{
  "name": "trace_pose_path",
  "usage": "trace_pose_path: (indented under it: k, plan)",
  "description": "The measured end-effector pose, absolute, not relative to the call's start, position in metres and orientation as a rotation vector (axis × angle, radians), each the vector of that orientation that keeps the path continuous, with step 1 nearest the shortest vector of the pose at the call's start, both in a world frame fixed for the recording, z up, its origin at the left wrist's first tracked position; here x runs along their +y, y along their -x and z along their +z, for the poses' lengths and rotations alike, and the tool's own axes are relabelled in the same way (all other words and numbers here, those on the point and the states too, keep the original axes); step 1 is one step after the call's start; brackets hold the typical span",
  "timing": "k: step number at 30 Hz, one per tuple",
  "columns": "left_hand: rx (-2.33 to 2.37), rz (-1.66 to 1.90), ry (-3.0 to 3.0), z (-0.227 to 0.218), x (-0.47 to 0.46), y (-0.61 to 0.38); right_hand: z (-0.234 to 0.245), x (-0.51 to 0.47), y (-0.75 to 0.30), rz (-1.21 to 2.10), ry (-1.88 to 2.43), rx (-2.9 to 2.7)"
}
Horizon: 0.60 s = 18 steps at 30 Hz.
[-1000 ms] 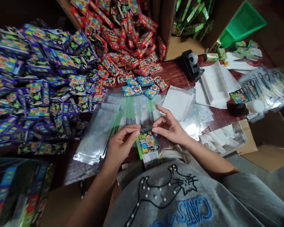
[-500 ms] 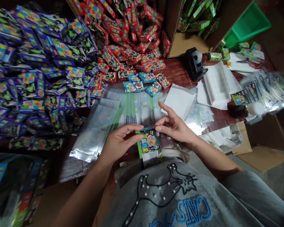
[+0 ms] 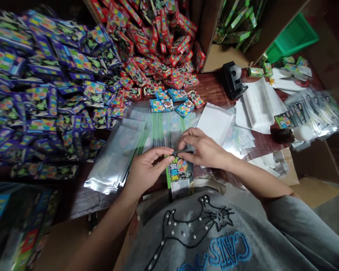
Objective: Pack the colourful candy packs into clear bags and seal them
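A black printed plastic pouch with a green side edge, a colourful wheel and a pale window hangs in front of my body. My left hand pinches its upper left corner between thumb and fingers. At the top edge, my right hand is closed, its thumb and curled fingertips on the pouch's rim. What lies inside the pouch cannot be made out. Just beyond my hands, flat see-through pouches with green edges lie in overlapping stacks. A few small blue packets rest at the far end of these pouches.
Purple packets are heaped at left, red packets behind. A cardboard box holds green packets. On the right are a black tape dispenser, white sheets, a green bin and several filled pouches.
My right hand has moved left along the pouch's top edge, and its raised index finger has curled down. The left hand stays at the corner. The view has shifted slightly.
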<state>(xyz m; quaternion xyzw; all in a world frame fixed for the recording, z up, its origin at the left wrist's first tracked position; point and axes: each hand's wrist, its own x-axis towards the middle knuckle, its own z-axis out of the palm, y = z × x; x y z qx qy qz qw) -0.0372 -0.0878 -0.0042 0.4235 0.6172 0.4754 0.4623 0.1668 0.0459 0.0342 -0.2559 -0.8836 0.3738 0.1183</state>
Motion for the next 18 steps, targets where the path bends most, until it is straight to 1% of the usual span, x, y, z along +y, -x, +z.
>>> trace_pose_path:
  k: [4, 6, 7, 9, 11, 14, 16, 18]
  plan:
    - [1.504, 1.224, -1.009, -0.012, -0.092, 0.035, 0.034, 0.034, -0.172, 0.811, 0.664, -2.589]
    - [1.435, 1.271, -0.986, -0.016, -0.096, 0.034, 0.035, 0.03, -0.175, 0.745, 0.558, -2.603]
    - [1.387, 1.306, -0.973, -0.019, -0.098, 0.033, 0.036, 0.031, -0.176, 0.772, 0.519, -2.603]
    - [1.341, 1.305, -0.97, -0.023, -0.103, 0.033, 0.035, 0.035, -0.173, 0.993, 0.421, -2.587]
    - [1.525, 1.105, -1.045, -0.025, -0.109, 0.03, 0.033, 0.041, -0.161, 1.219, 0.311, -2.53]
    - [1.793, 0.777, -1.159, -0.019, -0.124, 0.024, 0.033, 0.04, -0.129, 1.365, 0.287, -2.347]
    - [1.723, 0.847, -1.147, -0.011, -0.139, 0.025, 0.032, 0.034, -0.106, 1.416, 0.327, -2.232]
    - [1.612, 1.05, -1.051, 0.0, -0.16, 0.04, 0.031, 0.031, -0.089, 1.47, 0.337, -2.155]
